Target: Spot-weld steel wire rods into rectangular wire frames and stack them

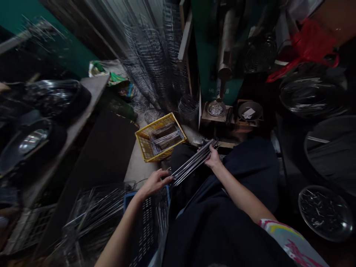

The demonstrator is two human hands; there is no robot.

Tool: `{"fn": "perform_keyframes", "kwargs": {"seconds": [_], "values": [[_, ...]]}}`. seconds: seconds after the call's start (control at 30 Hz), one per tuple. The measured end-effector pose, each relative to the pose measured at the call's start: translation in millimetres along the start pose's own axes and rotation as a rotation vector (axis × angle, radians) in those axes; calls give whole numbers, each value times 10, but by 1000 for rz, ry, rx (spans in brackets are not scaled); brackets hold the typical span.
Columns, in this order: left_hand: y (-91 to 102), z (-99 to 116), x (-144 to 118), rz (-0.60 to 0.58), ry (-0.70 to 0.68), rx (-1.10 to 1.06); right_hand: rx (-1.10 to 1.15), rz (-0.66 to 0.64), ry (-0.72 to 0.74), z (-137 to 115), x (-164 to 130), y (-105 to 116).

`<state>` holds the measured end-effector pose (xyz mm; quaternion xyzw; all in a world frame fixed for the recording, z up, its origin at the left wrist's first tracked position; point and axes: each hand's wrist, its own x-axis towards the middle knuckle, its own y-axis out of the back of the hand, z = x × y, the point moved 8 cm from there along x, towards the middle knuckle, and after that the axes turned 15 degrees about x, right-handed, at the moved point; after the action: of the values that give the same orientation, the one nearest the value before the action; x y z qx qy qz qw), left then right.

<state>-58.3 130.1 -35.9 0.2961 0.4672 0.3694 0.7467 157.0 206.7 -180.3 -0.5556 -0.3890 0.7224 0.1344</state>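
Holding a bundle of thin metal rods (193,162) across the lap, we grip it at both ends in a dim, crowded workshop. Our left hand (154,183) closes its fingers (167,180) around the near, lower end of the bundle, while our right hand (213,157) is wrapped around the far, upper end, so the rods run on a slant between the two. They lie above our dark trousers (222,207), just in front of a yellow plastic crate (144,142) that holds more rods of the same kind. Below the left hand sits a blue plastic crate (147,218), also with rods in it, and beside that a stack of wire racks (97,207) spreads across the floor. Ahead of the right hand, a small metal dish of shiny pieces (216,108) rests on a low stand (205,116), with a dark bowl (249,110) next to it. Tall wire-mesh panels (155,55) lean at the back. To our right, a round pan of small metal parts (325,212) lies near the floor, and a red plastic bag (308,44) hangs above.
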Motion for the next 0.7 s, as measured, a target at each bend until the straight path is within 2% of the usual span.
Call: {"fn": "perform_keyframes", "kwargs": {"seconds": [0.07, 0.17, 0.23, 0.33, 0.4, 0.47, 0.53, 0.6, 0.67, 0.7], "values": [[62, 15, 36, 63, 9, 41, -66, 42, -1, -65, 31, 20], [146, -100, 141, 187, 71, 34, -138, 90, 12, -154, 23, 49], [183, -183, 228, 229, 87, 25, -162, 115, 35, -193, -63, 98], [309, -244, 354, 274, 82, 24, -254, 187, 43, -185, -361, 288], [452, -225, 452, 296, 74, 25, -374, 183, 39, -154, -648, 409], [588, -128, 608, 271, 41, 126, -532, 59, 50, -123, -965, 413], [699, 31, 819, 233, 1, 351, -703, -111, 77, -109, -1297, 325], [785, 220, 1047, 226, -22, 556, -889, -212, 139, -178, -1610, 229], [840, 449, 1236, 244, -41, 647, -1068, -227, 293, -416, -1884, 130], [846, 584, 1302, 246, -64, 670, -1152, -215, 412, -614, -2018, 77]]}}
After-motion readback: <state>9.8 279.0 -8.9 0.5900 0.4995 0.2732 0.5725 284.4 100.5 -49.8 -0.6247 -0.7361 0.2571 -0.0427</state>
